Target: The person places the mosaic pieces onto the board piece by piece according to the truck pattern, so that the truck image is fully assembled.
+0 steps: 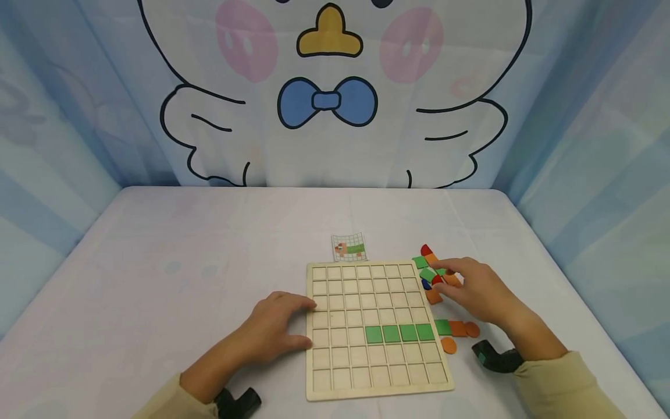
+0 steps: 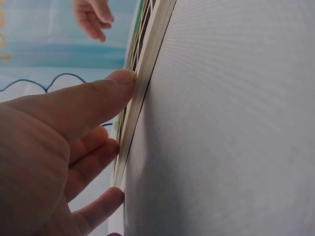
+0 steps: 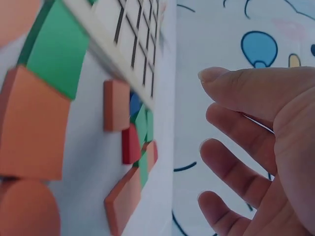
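A wooden grid board [image 1: 349, 356] lies on the table with several green squares [image 1: 391, 334] in one row, at its right side. My left hand [image 1: 272, 326] rests at the board's left edge; the left wrist view shows thumb and fingertips touching that edge. Over a cluster of loose pieces right of the board hovers my right hand [image 1: 478, 291], fingers apart and holding nothing in the right wrist view. Among those pieces are an orange square [image 1: 433, 297], a red piece [image 1: 426, 250] and a green square [image 1: 420, 262].
Behind the board lies a small picture card [image 1: 349, 248] with a gridded figure. Nearer me on the right are another green square [image 1: 442, 327], an orange square [image 1: 458, 329] and two orange circles [image 1: 448, 345]. A printed curtain [image 1: 327, 151] stands behind the table.
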A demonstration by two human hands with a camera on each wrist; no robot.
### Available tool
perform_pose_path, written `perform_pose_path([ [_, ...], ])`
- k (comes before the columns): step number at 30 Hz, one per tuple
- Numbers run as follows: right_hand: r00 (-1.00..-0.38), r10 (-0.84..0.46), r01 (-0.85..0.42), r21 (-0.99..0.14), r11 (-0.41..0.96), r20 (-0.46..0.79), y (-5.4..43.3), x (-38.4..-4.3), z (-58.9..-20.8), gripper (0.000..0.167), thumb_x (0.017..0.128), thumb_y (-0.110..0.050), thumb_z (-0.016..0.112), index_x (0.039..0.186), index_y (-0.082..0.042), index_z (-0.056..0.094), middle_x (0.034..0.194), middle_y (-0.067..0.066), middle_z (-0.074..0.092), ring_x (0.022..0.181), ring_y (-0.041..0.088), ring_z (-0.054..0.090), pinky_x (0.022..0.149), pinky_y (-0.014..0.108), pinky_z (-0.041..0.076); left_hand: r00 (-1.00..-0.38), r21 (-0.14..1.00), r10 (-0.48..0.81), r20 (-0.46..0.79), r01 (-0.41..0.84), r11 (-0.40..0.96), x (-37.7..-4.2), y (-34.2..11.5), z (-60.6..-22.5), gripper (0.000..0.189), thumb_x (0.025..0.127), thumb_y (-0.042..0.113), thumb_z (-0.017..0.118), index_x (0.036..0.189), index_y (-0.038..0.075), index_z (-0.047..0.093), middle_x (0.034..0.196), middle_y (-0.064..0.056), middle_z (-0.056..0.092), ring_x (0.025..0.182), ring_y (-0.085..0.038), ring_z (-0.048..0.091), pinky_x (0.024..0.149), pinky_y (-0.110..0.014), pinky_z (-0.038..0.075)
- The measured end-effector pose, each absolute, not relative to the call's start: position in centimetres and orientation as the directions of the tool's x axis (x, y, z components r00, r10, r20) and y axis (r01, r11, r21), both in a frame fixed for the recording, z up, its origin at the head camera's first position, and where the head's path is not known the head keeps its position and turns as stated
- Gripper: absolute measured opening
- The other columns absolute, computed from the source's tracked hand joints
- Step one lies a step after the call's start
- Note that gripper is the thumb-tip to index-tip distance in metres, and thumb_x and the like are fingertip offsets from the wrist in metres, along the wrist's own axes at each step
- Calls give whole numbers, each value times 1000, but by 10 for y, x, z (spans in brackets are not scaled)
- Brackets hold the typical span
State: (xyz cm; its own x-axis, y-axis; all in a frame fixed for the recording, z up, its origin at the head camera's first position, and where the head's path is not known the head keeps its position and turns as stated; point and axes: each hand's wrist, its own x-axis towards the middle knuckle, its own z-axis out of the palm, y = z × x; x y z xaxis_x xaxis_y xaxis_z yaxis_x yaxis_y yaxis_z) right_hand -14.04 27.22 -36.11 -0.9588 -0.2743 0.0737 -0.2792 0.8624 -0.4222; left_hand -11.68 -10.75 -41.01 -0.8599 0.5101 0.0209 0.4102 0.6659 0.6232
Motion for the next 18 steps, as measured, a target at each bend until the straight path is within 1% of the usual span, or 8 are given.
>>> perform_pose_path([
  [6,-958,-281,-278,-417,865,56,282,-150,-369,41,90,-16,74,128,-4,67,114,19,66,105,38,60,89,59,48,-861,619,507,28,413,668,-116,-108,-411,55,77,23,87,126,10,65,127,-3,63,122,-31,50,101,-56,37],
  [9,-956,-287,-283,-410,867,52,284,-155,-372,42,90,-17,75,129,-4,67,109,16,67,100,35,60,85,54,49,-863,623,504,25,408,667,-116,-107,-410,55,77,24,87,126,10,65,127,-3,63,122,-32,50,101,-56,37],
  [13,-957,-288,-280,-399,873,42,286,-162,-376,43,89,-19,75,129,-5,67,106,14,68,97,32,59,80,48,48,-866,626,500,18,400,670,-116,-107,-410,55,77,23,87,126,9,65,128,-4,63,123,-32,49,102,-56,36],
  [18,-958,-288,-271,-387,881,15,285,-169,-380,42,91,-18,73,130,-4,67,109,14,70,104,36,60,86,53,49,-867,627,498,19,398,670,-116,-106,-410,55,77,22,87,126,9,65,127,-4,63,123,-32,49,102,-56,36],
])
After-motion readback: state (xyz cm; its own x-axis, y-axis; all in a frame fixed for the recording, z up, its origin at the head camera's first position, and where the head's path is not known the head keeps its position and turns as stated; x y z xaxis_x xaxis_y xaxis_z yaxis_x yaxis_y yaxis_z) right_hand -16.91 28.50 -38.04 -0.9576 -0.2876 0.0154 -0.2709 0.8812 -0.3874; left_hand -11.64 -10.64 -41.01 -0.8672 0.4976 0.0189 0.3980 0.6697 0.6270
